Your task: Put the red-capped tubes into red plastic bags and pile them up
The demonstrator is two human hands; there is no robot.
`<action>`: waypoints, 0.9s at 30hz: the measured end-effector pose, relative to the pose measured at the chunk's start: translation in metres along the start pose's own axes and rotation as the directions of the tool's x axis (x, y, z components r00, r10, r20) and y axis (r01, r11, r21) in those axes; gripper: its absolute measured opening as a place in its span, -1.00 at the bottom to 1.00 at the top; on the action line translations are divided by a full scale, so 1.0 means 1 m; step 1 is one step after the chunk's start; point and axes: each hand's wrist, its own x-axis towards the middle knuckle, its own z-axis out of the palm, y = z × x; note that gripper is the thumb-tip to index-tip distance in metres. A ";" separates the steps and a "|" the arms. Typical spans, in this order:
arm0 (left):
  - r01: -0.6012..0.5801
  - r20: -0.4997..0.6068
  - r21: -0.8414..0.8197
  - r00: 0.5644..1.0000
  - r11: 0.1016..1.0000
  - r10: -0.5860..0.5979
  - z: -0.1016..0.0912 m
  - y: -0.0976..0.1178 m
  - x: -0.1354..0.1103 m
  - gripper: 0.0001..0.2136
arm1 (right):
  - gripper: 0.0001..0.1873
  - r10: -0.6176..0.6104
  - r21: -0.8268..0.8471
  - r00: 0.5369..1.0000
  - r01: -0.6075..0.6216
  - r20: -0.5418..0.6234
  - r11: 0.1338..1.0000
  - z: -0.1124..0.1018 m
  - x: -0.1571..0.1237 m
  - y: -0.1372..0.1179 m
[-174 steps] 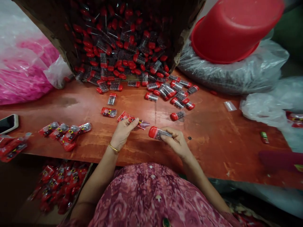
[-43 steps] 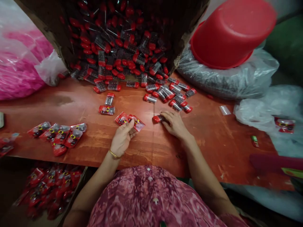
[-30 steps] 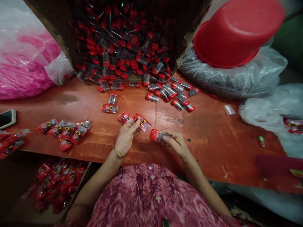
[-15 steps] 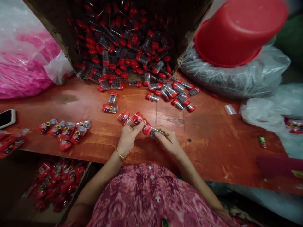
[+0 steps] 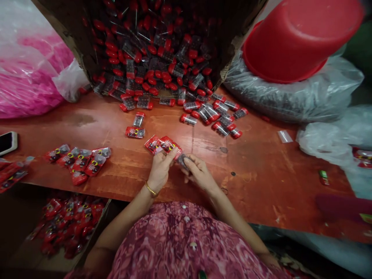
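My left hand point(image 5: 161, 169) is closed on printed red sleeves point(image 5: 168, 144), which fan out past the fingers to the upper left. My right hand point(image 5: 199, 170) pinches a small clear pack with dark contents point(image 5: 182, 161), its upper end meeting a red sleeve between the two hands. The fingers hide how far the pack sits inside the sleeve. Beyond my hands, a sleeved pack point(image 5: 135, 132) lies near a red-capped clear pack point(image 5: 138, 119). Several sleeved packs point(image 5: 83, 159) are heaped to the left.
A carton point(image 5: 78, 66) full of red-capped packs lies on its side at the back, some spilled onto the wooden table point(image 5: 261, 166). A red bucket point(image 5: 290, 42) rests upside down on a plastic bag point(image 5: 314, 97) at right. A phone point(image 5: 8, 142) and pink-filled bag point(image 5: 31, 85) are left.
My right hand has moved slightly left, toward my left hand, and covers more of the clear pack. The fingers have curled further around it. The view has shifted a little.
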 end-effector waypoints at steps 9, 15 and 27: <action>-0.040 0.034 0.022 0.999 0.999 0.040 -0.001 -0.007 -0.002 -0.77 | -0.77 -0.254 -0.315 0.956 0.198 -0.146 0.928 0.007 -0.003 0.005; 0.058 -0.012 -0.057 0.998 0.997 -0.059 0.007 0.001 0.001 -0.85 | -0.79 -0.288 -0.291 0.957 0.265 -0.039 0.919 0.010 -0.002 -0.001; 0.109 0.010 -0.087 0.994 0.990 -0.109 0.003 0.000 0.000 -0.69 | -0.60 -0.063 0.085 0.982 0.079 -0.177 0.993 0.017 -0.003 0.009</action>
